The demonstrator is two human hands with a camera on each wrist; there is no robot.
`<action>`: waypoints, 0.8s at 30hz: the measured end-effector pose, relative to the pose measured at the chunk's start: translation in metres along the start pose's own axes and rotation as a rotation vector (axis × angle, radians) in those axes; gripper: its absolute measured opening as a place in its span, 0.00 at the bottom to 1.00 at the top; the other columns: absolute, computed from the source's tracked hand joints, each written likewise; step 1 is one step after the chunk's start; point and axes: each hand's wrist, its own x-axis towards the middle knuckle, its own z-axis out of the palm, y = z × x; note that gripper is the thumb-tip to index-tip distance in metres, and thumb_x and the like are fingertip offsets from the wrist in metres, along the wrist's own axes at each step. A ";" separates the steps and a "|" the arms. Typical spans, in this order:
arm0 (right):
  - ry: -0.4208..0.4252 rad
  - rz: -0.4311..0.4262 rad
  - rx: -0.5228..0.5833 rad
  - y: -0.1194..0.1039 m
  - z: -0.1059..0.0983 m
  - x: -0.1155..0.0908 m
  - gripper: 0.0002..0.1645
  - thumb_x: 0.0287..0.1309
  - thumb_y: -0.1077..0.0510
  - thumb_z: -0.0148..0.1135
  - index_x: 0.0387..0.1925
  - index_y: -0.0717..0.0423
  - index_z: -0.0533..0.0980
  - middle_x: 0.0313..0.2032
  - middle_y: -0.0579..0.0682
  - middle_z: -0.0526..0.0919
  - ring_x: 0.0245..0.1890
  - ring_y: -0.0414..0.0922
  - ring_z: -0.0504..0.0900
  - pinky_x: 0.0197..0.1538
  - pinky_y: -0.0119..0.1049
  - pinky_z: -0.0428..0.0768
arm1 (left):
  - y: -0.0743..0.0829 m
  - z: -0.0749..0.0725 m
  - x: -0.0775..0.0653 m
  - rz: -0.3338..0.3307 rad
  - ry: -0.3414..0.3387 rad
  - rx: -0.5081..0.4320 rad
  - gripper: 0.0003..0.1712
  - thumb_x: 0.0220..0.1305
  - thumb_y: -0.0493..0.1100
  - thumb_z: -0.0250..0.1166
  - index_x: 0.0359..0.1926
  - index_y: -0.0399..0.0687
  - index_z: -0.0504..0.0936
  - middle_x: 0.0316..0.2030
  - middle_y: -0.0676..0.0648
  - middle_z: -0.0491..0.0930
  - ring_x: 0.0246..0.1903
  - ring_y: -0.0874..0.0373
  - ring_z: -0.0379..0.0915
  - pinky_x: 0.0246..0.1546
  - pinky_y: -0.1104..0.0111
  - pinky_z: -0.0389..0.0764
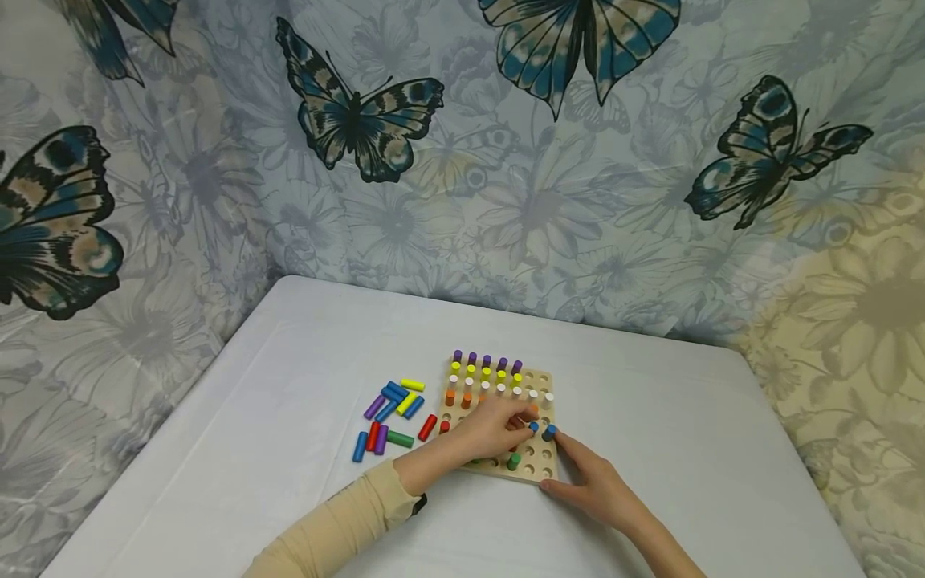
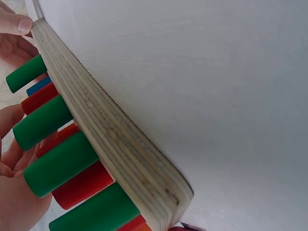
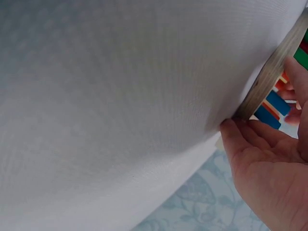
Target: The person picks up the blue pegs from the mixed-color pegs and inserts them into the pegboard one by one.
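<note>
A wooden pegboard [image 1: 538,470] lies on the table, with rows of purple, yellow, white, orange, red, blue and green pegs. Reaching across it, my left hand [image 1: 493,427] pinches a blue peg [image 1: 533,427] near the right side, thumb and forefinger at its top. That forearm and hand cover part of the red, blue and green rows. My right hand [image 1: 596,486] holds the board by its right edge, thumb near the front corner and fingers along the side, close to another blue peg [image 1: 549,433]. Green pegs [image 2: 61,163] stand along the near edge in the left wrist view.
Left of the board lie loose pegs: a green peg [image 1: 401,439], a red peg [image 1: 427,427], a yellow peg [image 1: 413,385] and several blue and purple ones. A white cloth covers the table [image 1: 238,449]. Behind it hangs a butterfly-patterned wall covering [image 1: 542,201].
</note>
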 end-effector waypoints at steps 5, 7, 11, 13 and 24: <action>-0.001 0.001 -0.002 0.000 0.001 0.001 0.51 0.45 0.37 0.66 0.67 0.53 0.58 0.65 0.58 0.62 0.64 0.58 0.58 0.61 0.55 0.60 | -0.003 -0.005 -0.004 0.022 0.049 -0.019 0.11 0.62 0.42 0.61 0.45 0.47 0.81 0.38 0.55 0.81 0.35 0.72 0.74 0.35 0.81 0.74; -0.002 0.004 -0.001 0.000 0.001 0.001 0.51 0.45 0.37 0.66 0.67 0.53 0.58 0.65 0.57 0.61 0.64 0.58 0.58 0.61 0.55 0.60 | -0.006 -0.007 -0.006 0.026 0.070 -0.047 0.10 0.62 0.43 0.61 0.44 0.48 0.81 0.37 0.57 0.81 0.35 0.72 0.74 0.36 0.81 0.74; -0.008 0.016 -0.010 0.000 0.001 0.002 0.52 0.45 0.34 0.65 0.67 0.53 0.58 0.65 0.58 0.61 0.65 0.58 0.58 0.61 0.55 0.60 | -0.010 -0.013 -0.011 0.021 0.099 -0.126 0.10 0.62 0.43 0.60 0.43 0.47 0.82 0.37 0.57 0.81 0.35 0.72 0.74 0.37 0.80 0.75; -0.008 0.018 -0.008 0.000 0.001 0.002 0.52 0.45 0.34 0.65 0.67 0.53 0.58 0.65 0.58 0.61 0.65 0.58 0.57 0.62 0.55 0.59 | -0.010 -0.016 -0.013 0.016 0.106 -0.166 0.11 0.62 0.43 0.60 0.44 0.46 0.81 0.38 0.56 0.82 0.35 0.72 0.74 0.37 0.79 0.75; -0.007 0.003 -0.006 -0.001 0.000 0.002 0.51 0.46 0.37 0.66 0.67 0.55 0.58 0.65 0.59 0.61 0.65 0.59 0.57 0.62 0.55 0.59 | -0.014 -0.028 -0.024 -0.030 0.150 -0.322 0.10 0.62 0.44 0.61 0.43 0.48 0.82 0.39 0.54 0.82 0.35 0.68 0.75 0.37 0.74 0.77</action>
